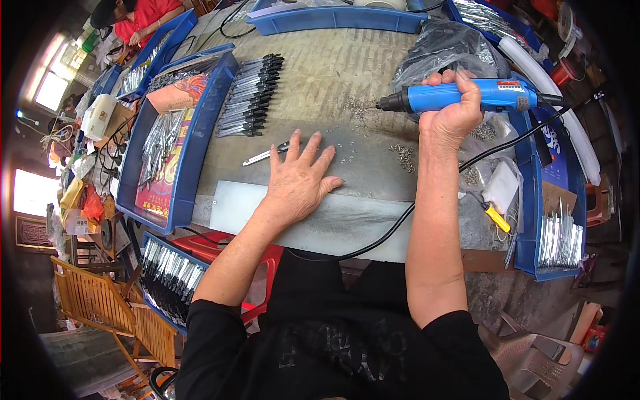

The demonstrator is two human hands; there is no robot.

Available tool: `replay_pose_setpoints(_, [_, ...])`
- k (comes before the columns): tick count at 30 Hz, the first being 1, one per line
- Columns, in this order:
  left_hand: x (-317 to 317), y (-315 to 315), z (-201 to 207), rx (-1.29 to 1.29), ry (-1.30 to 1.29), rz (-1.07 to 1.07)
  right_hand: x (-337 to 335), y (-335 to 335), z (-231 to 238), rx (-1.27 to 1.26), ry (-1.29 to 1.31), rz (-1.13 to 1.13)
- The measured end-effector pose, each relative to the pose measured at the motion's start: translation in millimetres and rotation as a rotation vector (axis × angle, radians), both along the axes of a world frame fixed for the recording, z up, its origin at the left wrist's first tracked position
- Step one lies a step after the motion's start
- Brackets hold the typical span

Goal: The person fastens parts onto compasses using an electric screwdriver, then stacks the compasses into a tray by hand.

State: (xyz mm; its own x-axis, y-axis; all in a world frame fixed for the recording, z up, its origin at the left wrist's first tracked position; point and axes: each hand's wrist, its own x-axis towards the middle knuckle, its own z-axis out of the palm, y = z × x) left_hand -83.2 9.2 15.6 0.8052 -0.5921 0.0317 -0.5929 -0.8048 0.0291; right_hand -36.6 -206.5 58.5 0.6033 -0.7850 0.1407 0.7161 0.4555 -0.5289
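My right hand [453, 110] is wrapped round a blue electric screwdriver [497, 95], held level above the table with its black nose and thin bit pointing left. My left hand [297, 180] lies flat with fingers spread. Partly under its fingers is a slim silver tool with a black end [259, 157]; its exact kind is unclear. Farther left, a row of similar silver-and-black tools [250, 100] lies side by side. Small screws sit in a pile [402, 157] below the screwdriver, and tiny metal parts [350, 143] are scattered between my hands.
Blue trays stand at the left [180, 200], far side [337, 21] and right [527, 233]. A black cable [393, 227] loops across the front edge. A grey plastic bag [443, 57] and yellow-handled tool [497, 219] lie at right. Another person [143, 20] sits far left.
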Motion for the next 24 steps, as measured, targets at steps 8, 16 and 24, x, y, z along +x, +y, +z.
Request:
replay_pose_setpoints(8, [6, -9, -9, -0.011, 0.012, 0.012, 1, 3, 2, -0.004, 0.007, 0.003])
replay_pose_setpoints(16, [10, 2, -6, -0.141, -0.082, 0.014, 1, 1, 1, 0.004, 0.004, -0.002])
replay_pose_setpoints(24, [14, 32, -6, -0.092, -0.11, 0.05, 1, 0, 0, -0.015, 0.007, -0.012])
